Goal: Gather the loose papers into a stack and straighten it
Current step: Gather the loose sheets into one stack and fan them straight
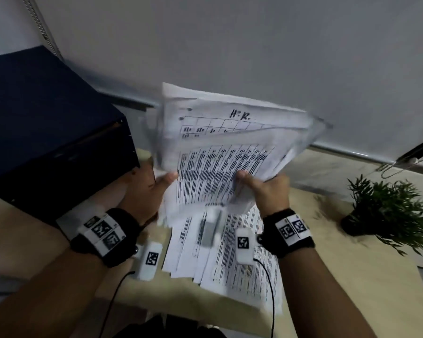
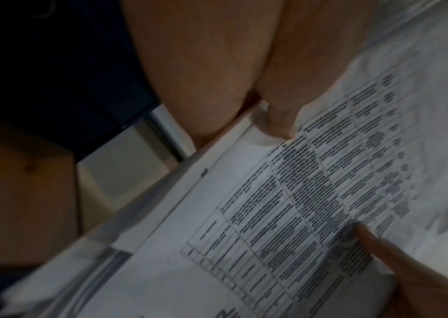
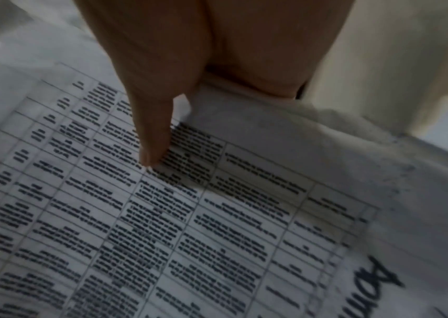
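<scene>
A loose bundle of printed papers (image 1: 225, 152) is held up above the table, its sheets fanned and uneven. My left hand (image 1: 154, 186) grips its lower left edge, thumb on the front sheet (image 2: 285, 204). Over on the lower right edge my right hand (image 1: 261, 189) grips the bundle, thumb pressed on the printed table (image 3: 162, 215). Several more printed sheets (image 1: 230, 259) lie spread on the wooden table (image 1: 340, 289) below the hands. A small grey and white object (image 1: 209, 228), blurred, lies on those sheets.
A dark blue box (image 1: 47, 132) stands at the left, close to my left hand. A small potted plant (image 1: 386, 211) sits at the right of the table. The wall runs right behind the table.
</scene>
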Demonstrator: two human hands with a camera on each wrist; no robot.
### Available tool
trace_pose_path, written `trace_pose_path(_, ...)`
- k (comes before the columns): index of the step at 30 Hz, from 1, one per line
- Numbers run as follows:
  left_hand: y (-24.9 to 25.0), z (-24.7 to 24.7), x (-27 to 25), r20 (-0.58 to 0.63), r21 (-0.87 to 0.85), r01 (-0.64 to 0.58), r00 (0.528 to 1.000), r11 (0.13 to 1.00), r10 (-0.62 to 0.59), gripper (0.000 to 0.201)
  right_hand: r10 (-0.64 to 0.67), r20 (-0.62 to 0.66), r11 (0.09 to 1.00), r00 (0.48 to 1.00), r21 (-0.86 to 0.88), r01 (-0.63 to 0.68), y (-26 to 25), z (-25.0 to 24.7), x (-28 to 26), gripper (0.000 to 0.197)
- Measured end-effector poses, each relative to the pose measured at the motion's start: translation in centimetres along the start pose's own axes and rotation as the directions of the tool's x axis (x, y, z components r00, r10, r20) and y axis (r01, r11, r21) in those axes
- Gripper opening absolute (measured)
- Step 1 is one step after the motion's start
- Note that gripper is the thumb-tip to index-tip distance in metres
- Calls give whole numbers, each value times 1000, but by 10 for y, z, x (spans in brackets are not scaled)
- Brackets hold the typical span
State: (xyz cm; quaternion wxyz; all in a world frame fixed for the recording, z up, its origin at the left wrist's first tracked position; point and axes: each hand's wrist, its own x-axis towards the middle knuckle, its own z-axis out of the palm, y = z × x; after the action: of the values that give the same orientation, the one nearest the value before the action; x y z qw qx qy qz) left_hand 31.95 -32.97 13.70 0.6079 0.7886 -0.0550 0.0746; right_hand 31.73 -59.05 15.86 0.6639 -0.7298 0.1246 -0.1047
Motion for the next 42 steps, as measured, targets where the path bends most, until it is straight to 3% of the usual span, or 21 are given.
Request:
trace_pose_path(2,5,-5,5,-34,2,-55,998,998,55,26,-80,8,996,997,43,80,-16,1,-1,36)
trace_pose_path(5,-15,0,-6,-26,57,-27,999,998,29,23,-61,56,997,997,43,58,-7,4,-9,21)
trace_pose_path(10,-40,23,-28,-50,16,233,971,972,-232,15,122,-24,991,992,-55,-123,38,12,-11,61)
trace_pose_path(13,-35,40,-25,-34,16,300,954,954,-299,16,156,-22,984,988,-86,-157,53,17,-14,66)
trace_pose_path(15,-34,41,-17,-81,-6,324,943,946,-323,17,208,-50,952,977,-220,-214,68,15,-16,83)
trace_pose_path(16,-36,38,-12,-102,23,303,949,953,-300,30,256,-115,903,960,-326,-280,78,9,-17,101)
trace_pose_path(18,-34,27,-3,-144,90,260,959,961,-246,47,369,-338,659,866,-561,-501,107,-14,-20,122)
trace_pose_path(20,-23,11,3,-229,78,276,940,958,-252,38,446,-532,371,720,-622,-689,136,-38,-31,123)
trace_pose_path(22,-11,-5,5,-313,58,299,911,952,-268,32,457,-580,279,674,-627,-728,155,-49,-42,120)
trace_pose_path(24,-6,-18,7,-362,52,269,902,962,-233,40,453,-547,326,704,-633,-702,161,-44,-45,118)
trace_pose_path(26,-5,-27,7,-376,38,245,902,969,-213,45,447,-446,365,775,-700,-613,157,-29,-44,122)
trace_pose_path(29,-5,-33,5,-376,11,262,895,965,-239,44,433,-346,331,832,-798,-504,157,-5,-45,133)
trace_pose_path(33,-11,-38,-1,-391,-19,301,875,953,-284,29,451,-309,288,837,-838,-464,156,5,-42,140)
trace_pose_path(38,-8,-39,-7,-390,-1,284,883,959,-262,21,504,-307,364,808,-772,-521,159,3,-35,134)
trace_pose_path(40,-9,-39,-8,-391,-2,275,885,962,-254,19,506,-338,443,794,-687,-575,159,0,-32,119)
trace_pose_path(42,-10,-40,-9,-390,-2,271,886,963,-251,19,520,-337,458,785,-666,-589,159,-2,-28,89)
